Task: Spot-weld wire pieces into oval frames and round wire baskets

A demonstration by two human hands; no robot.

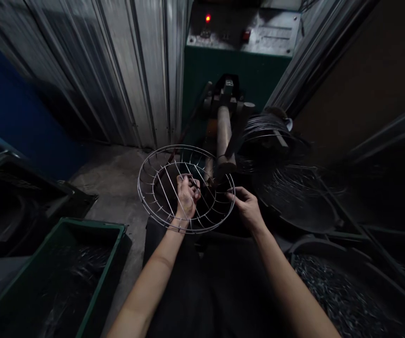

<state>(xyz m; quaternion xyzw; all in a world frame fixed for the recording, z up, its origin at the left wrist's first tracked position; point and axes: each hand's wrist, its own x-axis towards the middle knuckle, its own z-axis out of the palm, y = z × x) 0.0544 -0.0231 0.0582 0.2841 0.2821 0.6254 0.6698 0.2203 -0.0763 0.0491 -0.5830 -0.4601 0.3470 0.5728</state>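
The wire frame [195, 232] is just before the machine [224, 126]. Left hand [187, 197] grasps its middle wires, right hand [247, 206] pinches its rim; better keep it level, fingertips clear of metal arms.

Over on the left of the round wire frame [138, 185], I see a bare strip of concrete floor [107, 180] where a hand could pass, pinched nearer the wearer by the green bin [89, 222] and shut off at the far end by the ribbed metal wall [123, 70]. Beyond the frame, the machine's thick metal bar [224, 126] juts toward its far right edge and blocks the way, while the wire coil [268, 124] and the tub of metal pieces [317, 241] crowd its right side; the frame's cross wires leave only narrow slots through the middle.
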